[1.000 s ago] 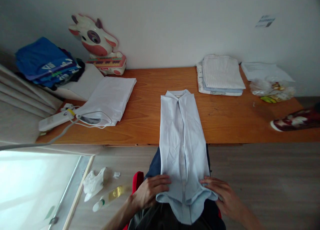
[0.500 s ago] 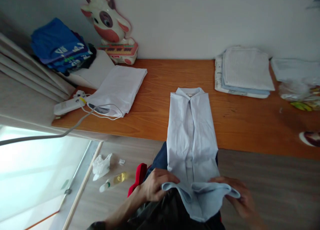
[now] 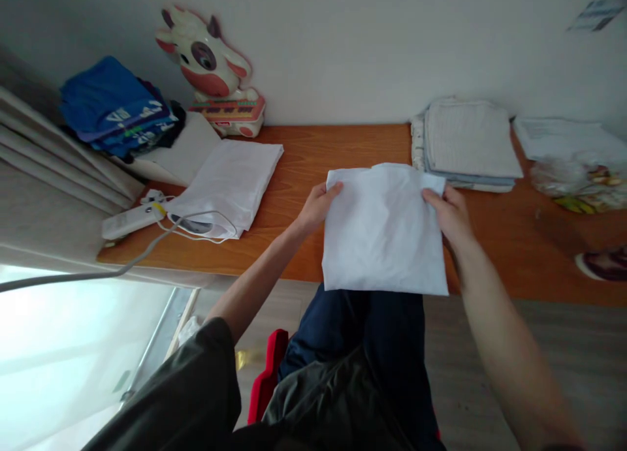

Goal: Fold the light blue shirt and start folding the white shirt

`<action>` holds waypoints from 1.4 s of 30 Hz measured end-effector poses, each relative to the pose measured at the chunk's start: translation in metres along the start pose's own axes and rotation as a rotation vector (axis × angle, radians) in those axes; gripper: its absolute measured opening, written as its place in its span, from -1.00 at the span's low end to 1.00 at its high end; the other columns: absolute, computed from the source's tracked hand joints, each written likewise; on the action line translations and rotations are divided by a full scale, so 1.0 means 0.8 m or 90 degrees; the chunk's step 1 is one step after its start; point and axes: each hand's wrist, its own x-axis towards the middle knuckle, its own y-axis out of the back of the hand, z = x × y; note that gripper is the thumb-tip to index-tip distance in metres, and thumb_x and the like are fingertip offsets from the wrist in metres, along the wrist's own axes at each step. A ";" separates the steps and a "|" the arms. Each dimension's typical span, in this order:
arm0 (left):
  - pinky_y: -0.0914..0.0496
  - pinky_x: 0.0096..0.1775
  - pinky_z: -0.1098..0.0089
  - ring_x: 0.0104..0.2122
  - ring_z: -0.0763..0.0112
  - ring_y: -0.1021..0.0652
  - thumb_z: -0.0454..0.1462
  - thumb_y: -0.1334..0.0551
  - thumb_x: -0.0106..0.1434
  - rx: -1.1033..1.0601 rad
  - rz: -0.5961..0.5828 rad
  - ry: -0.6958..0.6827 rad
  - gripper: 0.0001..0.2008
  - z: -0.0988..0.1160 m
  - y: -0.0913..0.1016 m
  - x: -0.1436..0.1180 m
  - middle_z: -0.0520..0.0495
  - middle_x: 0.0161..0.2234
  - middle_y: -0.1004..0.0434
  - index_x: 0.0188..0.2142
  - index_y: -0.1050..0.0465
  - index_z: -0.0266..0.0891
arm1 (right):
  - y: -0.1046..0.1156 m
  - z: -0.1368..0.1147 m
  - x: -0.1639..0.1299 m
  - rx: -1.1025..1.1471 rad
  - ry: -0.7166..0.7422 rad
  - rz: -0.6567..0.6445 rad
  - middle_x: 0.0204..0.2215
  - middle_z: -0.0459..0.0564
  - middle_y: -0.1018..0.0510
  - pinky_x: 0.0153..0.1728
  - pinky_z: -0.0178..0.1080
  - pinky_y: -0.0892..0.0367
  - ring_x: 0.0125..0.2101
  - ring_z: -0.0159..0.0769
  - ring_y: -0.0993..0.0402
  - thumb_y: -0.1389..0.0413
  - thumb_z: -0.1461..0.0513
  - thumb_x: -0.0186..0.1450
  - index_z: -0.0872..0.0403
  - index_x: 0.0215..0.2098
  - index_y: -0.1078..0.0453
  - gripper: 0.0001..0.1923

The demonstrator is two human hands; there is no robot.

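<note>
A pale, almost white shirt point(image 3: 385, 235) is folded into a rough square over the front part of the wooden table, its collar and buttons out of sight. My left hand point(image 3: 317, 206) grips its upper left corner, thumb on top and fingers underneath. At the upper right corner my right hand point(image 3: 448, 213) pinches the cloth in the same way. The shirt's lower edge hangs level with the table's front edge, above my knees. Whether the cloth rests on the wood or is held just over it, I cannot tell.
White folded cloth point(image 3: 230, 180) lies left on the table point(image 3: 298, 151), near a power strip point(image 3: 130, 219) and cable. Behind are a cow-shaped toy keyboard point(image 3: 210, 72) and blue clothes point(image 3: 117, 108). Folded cloths point(image 3: 470, 138) are stacked right, beside a plastic bag point(image 3: 582, 180).
The shirt's lower part has been folded up over its front, hiding collar and buttons. Both hands have moved forward from the hem near my lap to the far corners.
</note>
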 end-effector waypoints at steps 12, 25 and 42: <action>-0.48 0.22 0.01 0.09 -0.01 -0.66 -0.06 -0.45 0.30 -0.264 -0.141 0.102 -0.52 -0.070 0.034 0.035 -0.30 0.07 -0.70 0.10 -0.56 -0.29 | -0.027 0.053 0.008 -0.081 -0.067 0.011 -0.11 0.12 -0.69 0.02 0.04 -0.50 -0.11 0.02 -0.56 -0.29 0.03 0.28 0.05 -0.11 -0.52 -0.67; -0.46 0.20 0.10 0.11 0.16 -0.63 -0.35 -0.38 0.19 -0.264 0.001 -0.009 -0.12 -0.065 0.018 0.015 -0.18 0.24 -0.59 0.47 -0.17 -0.07 | -0.032 0.047 0.010 -0.064 -0.085 0.021 0.00 0.16 -0.67 0.08 0.11 -0.48 -0.03 0.05 -0.57 -0.27 0.01 0.26 0.05 0.00 -0.50 -0.57; -0.38 0.32 0.05 0.10 0.05 -0.66 -0.34 -0.33 0.24 0.185 0.029 -0.139 -0.69 -0.074 0.008 -0.002 -0.07 0.01 -0.77 -0.05 -0.75 -0.14 | -0.033 0.061 -0.007 0.001 -0.004 0.035 0.05 0.05 -0.60 0.16 0.02 -0.39 0.02 -0.04 -0.52 -0.17 0.21 0.20 -0.02 0.12 -0.37 -0.51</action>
